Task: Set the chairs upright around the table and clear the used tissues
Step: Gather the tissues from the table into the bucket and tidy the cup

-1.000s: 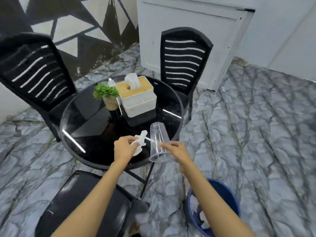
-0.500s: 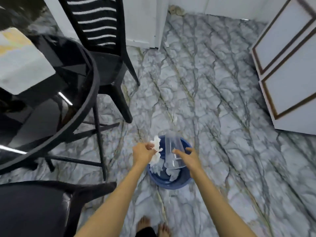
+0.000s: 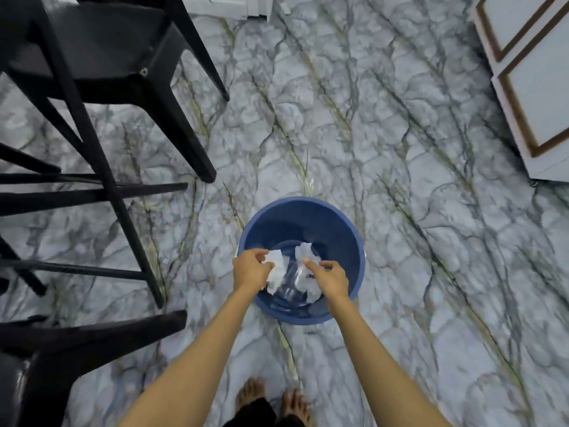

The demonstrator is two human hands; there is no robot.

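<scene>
**Sunk lower into bin (image 3: pixel 338 229) mouth**

Pinching tissue (image 3: pixel 275 269) with left hand (image 3: pixel 249 269) at bin's nine o'clock; right hand (image 3: pixel 332 277) at three, cannot tell whether gripping blurred cup (image 3: pixel 291 285). Clearing tissues: next, probably just let go. Upright chair (image 3: pixel 92 41) beyond, ten o'clock.

The bucket (image 3: pixel 338 229) stands on the floor (image 3: pixel 400 149), just ahead of 2 feet (image 3: pixel 251 394). Both grips are over its near half. The left grip (image 3: pixel 251 269) is above the left rim, pinching a tissue (image 3: pixel 275 269) that hangs inside the bucket. The right grip (image 3: pixel 331 277) is to its right, with the other tissue (image 3: pixel 304 252) just beyond its fingertips. A cup (image 3: pixel 289 283) lies between them, in the bucket. A chair (image 3: pixel 107 50) stands far left, behind the counter legs (image 3: pixel 92 195). A nearer chair (image 3: pixel 61 349) is at near left, beside the left arm. A cabinet (image 3: pixel 538 87) stands far right, well apart from the bucket.
</scene>
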